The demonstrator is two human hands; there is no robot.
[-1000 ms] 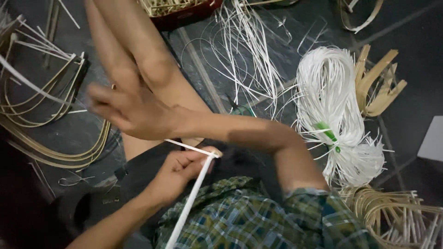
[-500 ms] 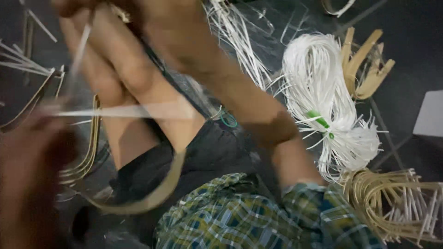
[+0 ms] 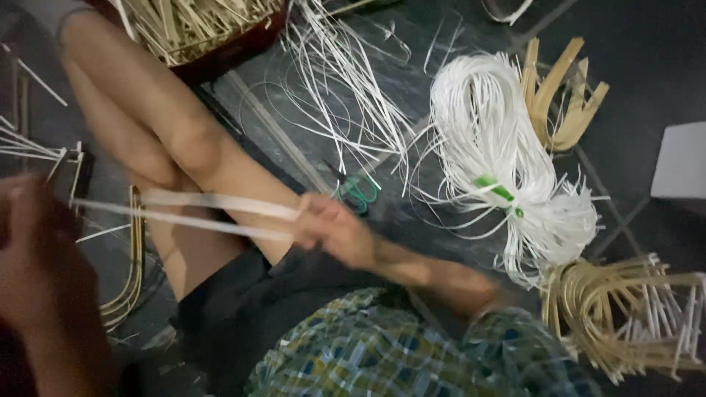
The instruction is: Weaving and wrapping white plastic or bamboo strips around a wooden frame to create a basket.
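I sit on a dark floor with my bare legs (image 3: 184, 140) stretched out. My right hand (image 3: 331, 231) is closed on two flat white strips (image 3: 213, 209) above my thigh. The strips run level to the left, towards my left hand (image 3: 33, 257). That hand is big and blurred at the left edge, and it seems to grip their far end. My plaid shirt sleeve (image 3: 382, 353) fills the bottom of the view.
Green-handled scissors (image 3: 360, 190) lie just beyond my right hand. A tied bundle of white strips (image 3: 493, 147) is to the right, with tan cane pieces (image 3: 562, 95) behind it and cane loops (image 3: 625, 316) nearer. Loose strips (image 3: 346, 88) and a full basket (image 3: 198, 33) lie further away.
My right hand came down from the top of the view to my thigh. The white strip, first held short near my lap, now stretches level between both hands.
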